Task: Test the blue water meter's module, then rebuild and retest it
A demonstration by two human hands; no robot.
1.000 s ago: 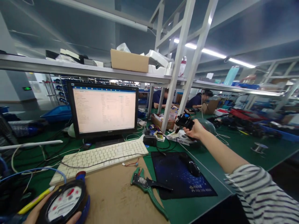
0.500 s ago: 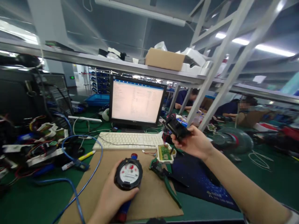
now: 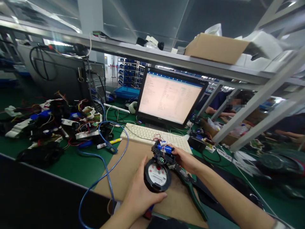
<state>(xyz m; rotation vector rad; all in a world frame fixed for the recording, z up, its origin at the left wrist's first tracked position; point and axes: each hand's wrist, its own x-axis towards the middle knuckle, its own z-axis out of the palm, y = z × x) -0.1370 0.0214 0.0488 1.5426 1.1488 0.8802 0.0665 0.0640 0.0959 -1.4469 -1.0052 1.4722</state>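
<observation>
My left hand (image 3: 140,189) is wrapped round a water meter (image 3: 157,176) with a black ring and a white round dial, above the cardboard sheet (image 3: 119,168). Just behind the dial, my right hand (image 3: 184,160) grips a black module (image 3: 156,149) that carries a blue cylinder (image 3: 166,149) and thin red and white wires. The module's near edge meets or overlaps the meter's far rim; whether they touch I cannot tell. Green-handled pliers (image 3: 194,198) lie on the cardboard to the right, partly under my right hand. The meter's lower body is mostly hidden by my left hand.
A white keyboard (image 3: 143,133) and a monitor (image 3: 170,98) stand behind. To the left are a heap of wired parts (image 3: 64,127), a yellow marker (image 3: 115,141) and a looping blue cable (image 3: 95,178). An overhead shelf holds a cardboard box (image 3: 215,47). A co-worker sits beyond, at right.
My right hand has brought the black module down and toward me to the meter's far rim, turning its blue cylinder and wires into view. The camera has swung left and tilted.
</observation>
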